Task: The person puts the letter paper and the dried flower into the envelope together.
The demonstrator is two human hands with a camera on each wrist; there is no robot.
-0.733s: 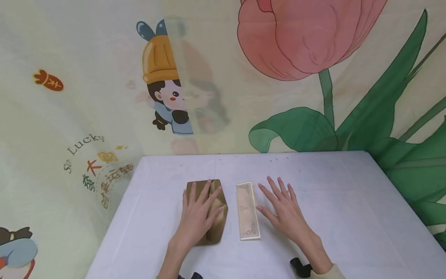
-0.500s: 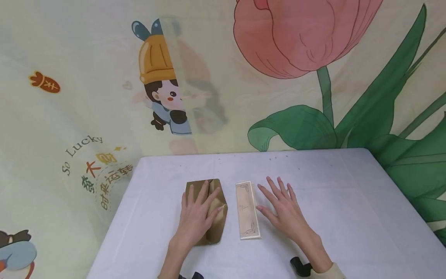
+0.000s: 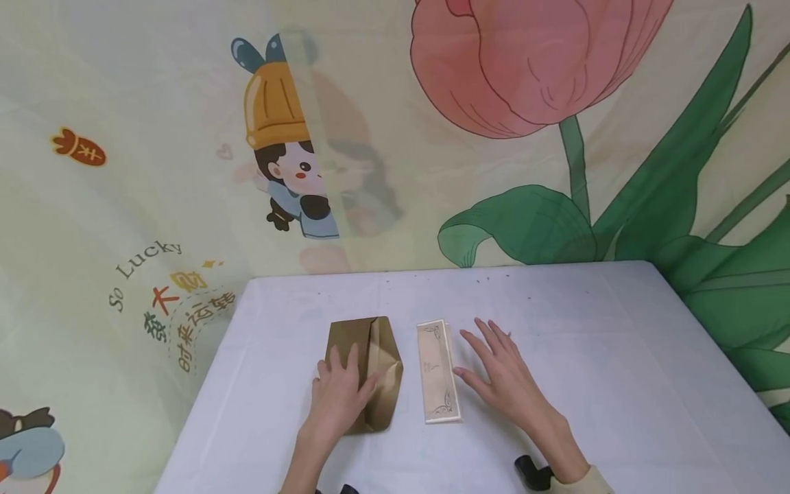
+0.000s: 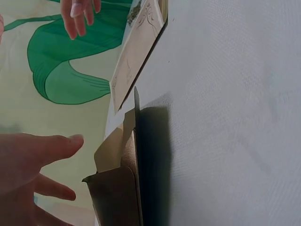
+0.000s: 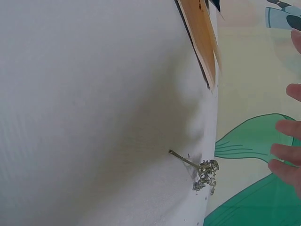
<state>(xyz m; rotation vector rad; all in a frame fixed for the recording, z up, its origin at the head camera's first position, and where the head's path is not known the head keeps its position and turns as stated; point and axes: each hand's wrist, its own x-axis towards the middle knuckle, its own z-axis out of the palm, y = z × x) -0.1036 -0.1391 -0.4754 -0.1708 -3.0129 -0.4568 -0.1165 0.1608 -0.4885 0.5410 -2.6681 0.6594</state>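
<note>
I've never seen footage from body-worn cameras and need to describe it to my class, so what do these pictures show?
There is no machine: you see a person's bare left hand and right hand. The wide picture comes from a camera on the head, looking forward and down. The two sideways-looking ones come from cameras on each wrist.

On the white-covered table lie a brown box with an open flap, a flat cream packet printed with scrollwork, and a dried sprig, clearest from the right wrist. The left hand is over the brown box, the right hand beside the cream packet. Neither shows a grip on anything. Behind hangs a printed backdrop.
</note>
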